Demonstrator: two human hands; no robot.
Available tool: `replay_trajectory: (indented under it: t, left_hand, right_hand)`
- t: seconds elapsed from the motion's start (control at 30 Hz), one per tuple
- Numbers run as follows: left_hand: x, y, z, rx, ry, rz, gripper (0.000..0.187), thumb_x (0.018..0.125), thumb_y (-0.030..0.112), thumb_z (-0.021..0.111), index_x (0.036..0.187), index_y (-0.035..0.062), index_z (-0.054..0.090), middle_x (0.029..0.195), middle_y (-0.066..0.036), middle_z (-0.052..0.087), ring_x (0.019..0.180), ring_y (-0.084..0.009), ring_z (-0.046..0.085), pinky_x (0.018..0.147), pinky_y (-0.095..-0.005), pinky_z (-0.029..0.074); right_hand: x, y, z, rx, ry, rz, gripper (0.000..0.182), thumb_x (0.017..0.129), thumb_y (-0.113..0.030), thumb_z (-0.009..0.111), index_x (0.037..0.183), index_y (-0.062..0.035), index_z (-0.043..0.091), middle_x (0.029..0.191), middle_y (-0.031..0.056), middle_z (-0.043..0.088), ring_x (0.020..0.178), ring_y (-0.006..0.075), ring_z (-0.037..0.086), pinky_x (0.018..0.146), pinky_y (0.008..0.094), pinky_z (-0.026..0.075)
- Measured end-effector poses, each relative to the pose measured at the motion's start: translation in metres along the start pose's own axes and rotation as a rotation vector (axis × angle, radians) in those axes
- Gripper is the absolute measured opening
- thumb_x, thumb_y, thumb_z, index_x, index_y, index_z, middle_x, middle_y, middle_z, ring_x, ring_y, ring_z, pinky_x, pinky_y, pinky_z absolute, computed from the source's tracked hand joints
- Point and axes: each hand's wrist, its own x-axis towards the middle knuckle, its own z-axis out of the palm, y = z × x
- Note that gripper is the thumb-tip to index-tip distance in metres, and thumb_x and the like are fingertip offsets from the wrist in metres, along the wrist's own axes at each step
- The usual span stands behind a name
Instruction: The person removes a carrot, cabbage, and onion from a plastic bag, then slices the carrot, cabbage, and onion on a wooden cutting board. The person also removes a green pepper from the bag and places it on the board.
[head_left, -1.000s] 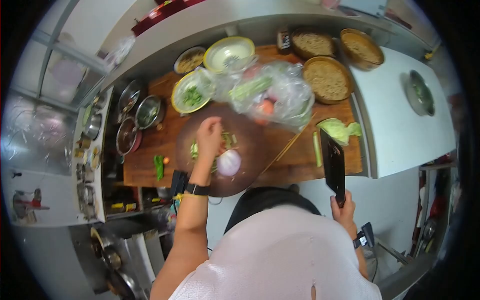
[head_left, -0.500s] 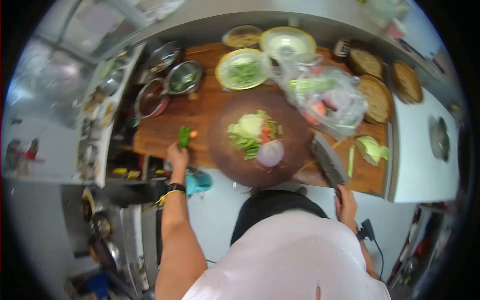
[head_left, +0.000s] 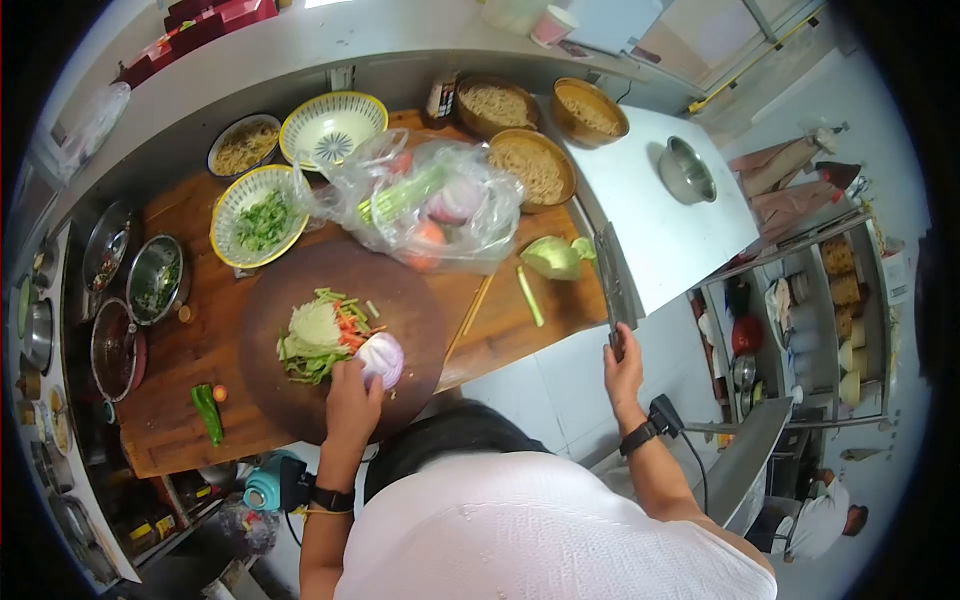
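Note:
My right hand (head_left: 624,370) grips the handle of a cleaver (head_left: 616,275), held off the board's right side with the blade pointing away from me. My left hand (head_left: 353,402) is at the near edge of a round dark chopping board (head_left: 270,290), its fingertips closed against the left side of a peeled purple onion (head_left: 383,358). Beside the onion lies a pile of cut vegetables: pale green shreds (head_left: 313,328), green strips (head_left: 305,368) and orange carrot strips (head_left: 350,328). A green pepper (head_left: 207,414) and a small carrot piece (head_left: 220,393) lie left of the board.
Behind the board are a bowl of chopped greens (head_left: 265,220), a patterned bowl (head_left: 335,125), and a clear bag of vegetables (head_left: 450,225). Bowls of noodles (head_left: 530,170) stand farther back. Chopsticks (head_left: 470,315) and a cabbage piece (head_left: 552,258) lie right. Another person (head_left: 815,515) is at far right.
My left hand has left the green pepper on the table and moved right to the onion. My right hand still holds the cleaver, now farther right. The view has turned right.

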Motion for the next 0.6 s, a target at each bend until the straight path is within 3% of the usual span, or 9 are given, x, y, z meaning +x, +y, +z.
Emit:
replay_trajectory:
  t: [0.13, 0.23, 0.27, 0.33, 0.4, 0.47, 0.5, 0.53, 0.6]
  left_hand:
    - [-0.012, -0.002, 0.009, 0.163, 0.035, -0.086, 0.028, 0.08, 0.02, 0.06, 0.099, 0.0016, 0.049, 0.093, -0.02, 0.053, 0.083, -0.037, 0.056, 0.072, -0.0439, 0.047]
    - [-0.01, 0.016, 0.013, 0.193, -0.004, -0.214, 0.028, 0.08, 0.024, 0.061, 0.096, 0.003, 0.05, 0.089, -0.018, 0.056, 0.081, -0.0372, 0.057, 0.07, -0.0444, 0.047]
    - [-0.01, 0.016, 0.016, 0.212, 0.019, -0.222, 0.028, 0.08, 0.024, 0.061, 0.095, 0.003, 0.051, 0.089, -0.018, 0.056, 0.081, -0.037, 0.058, 0.069, -0.0444, 0.047]
    - [-0.02, 0.017, 0.01, 0.281, 0.061, -0.294, 0.028, 0.08, 0.024, 0.061, 0.094, 0.003, 0.051, 0.088, -0.018, 0.057, 0.082, -0.0368, 0.058, 0.069, -0.0443, 0.046]
    - [-0.017, 0.025, 0.008, 0.286, 0.072, -0.405, 0.025, 0.08, 0.024, 0.061, 0.091, 0.0022, 0.053, 0.088, -0.019, 0.058, 0.082, -0.0359, 0.058, 0.068, -0.0439, 0.046]
    - [-0.023, 0.017, 0.015, 0.26, 0.128, -0.412, 0.025, 0.081, 0.023, 0.061, 0.09, 0.002, 0.054, 0.086, -0.019, 0.059, 0.08, -0.0361, 0.059, 0.067, -0.0439, 0.046]
    - [-0.027, 0.014, 0.02, 0.223, 0.178, -0.415, 0.024, 0.081, 0.023, 0.061, 0.09, 0.0018, 0.054, 0.083, -0.019, 0.06, 0.078, -0.0363, 0.059, 0.067, -0.0439, 0.045]
    - [-0.029, 0.017, 0.022, 0.181, 0.206, -0.435, 0.021, 0.08, 0.02, 0.062, 0.088, 0.0016, 0.056, 0.076, -0.017, 0.061, 0.072, -0.0336, 0.06, 0.064, -0.0416, 0.046]
    - [-0.028, 0.023, 0.027, 0.126, 0.22, -0.437, 0.019, 0.08, 0.018, 0.062, 0.088, 0.0016, 0.056, 0.073, -0.016, 0.061, 0.069, -0.0314, 0.06, 0.062, -0.0397, 0.046]
  right_hand:
    - [0.096, 0.093, 0.01, -0.112, 0.047, -0.175, 0.045, 0.078, -0.007, 0.06, 0.121, -0.0161, 0.049, 0.103, 0.0135, 0.058, 0.092, 0.0318, 0.056, 0.079, 0.0389, 0.046]
    - [0.147, 0.105, 0.01, -0.338, -0.074, 0.11, 0.046, 0.08, -0.014, 0.06, 0.123, -0.0207, 0.046, 0.104, 0.0153, 0.057, 0.097, 0.0355, 0.055, 0.08, 0.0437, 0.046]
    - [0.161, 0.129, 0.017, -0.328, -0.059, 0.012, 0.045, 0.08, -0.012, 0.058, 0.123, -0.0203, 0.047, 0.105, 0.0153, 0.057, 0.098, 0.0357, 0.055, 0.08, 0.0442, 0.046]
    - [0.185, 0.159, 0.035, -0.301, -0.124, 0.024, 0.047, 0.077, -0.009, 0.058, 0.122, -0.0137, 0.048, 0.107, 0.0192, 0.056, 0.1, 0.0371, 0.053, 0.083, 0.0449, 0.044]
    - [0.19, 0.145, 0.044, -0.276, -0.183, 0.062, 0.047, 0.076, -0.007, 0.058, 0.122, -0.0113, 0.049, 0.108, 0.021, 0.055, 0.101, 0.0376, 0.053, 0.084, 0.0449, 0.044]
    - [0.188, 0.112, 0.04, -0.424, 0.065, -0.493, 0.049, 0.075, -0.007, 0.059, 0.122, -0.0063, 0.048, 0.113, 0.0242, 0.052, 0.105, 0.0375, 0.05, 0.088, 0.045, 0.042]
    - [0.175, 0.053, 0.029, -0.397, -0.089, -0.458, 0.051, 0.073, -0.006, 0.063, 0.121, -0.0036, 0.048, 0.117, 0.0226, 0.05, 0.11, 0.0369, 0.047, 0.093, 0.044, 0.039]
    - [0.174, 0.061, 0.061, -0.034, -0.147, -0.622, 0.058, 0.07, -0.009, 0.069, 0.122, -0.0018, 0.046, 0.119, 0.0207, 0.049, 0.113, 0.0367, 0.044, 0.096, 0.0438, 0.036]
    - [0.172, 0.009, 0.072, 0.104, -0.402, -0.576, 0.073, 0.064, -0.015, 0.077, 0.126, -0.0027, 0.04, 0.12, 0.0201, 0.048, 0.114, 0.0371, 0.043, 0.097, 0.0409, 0.036]
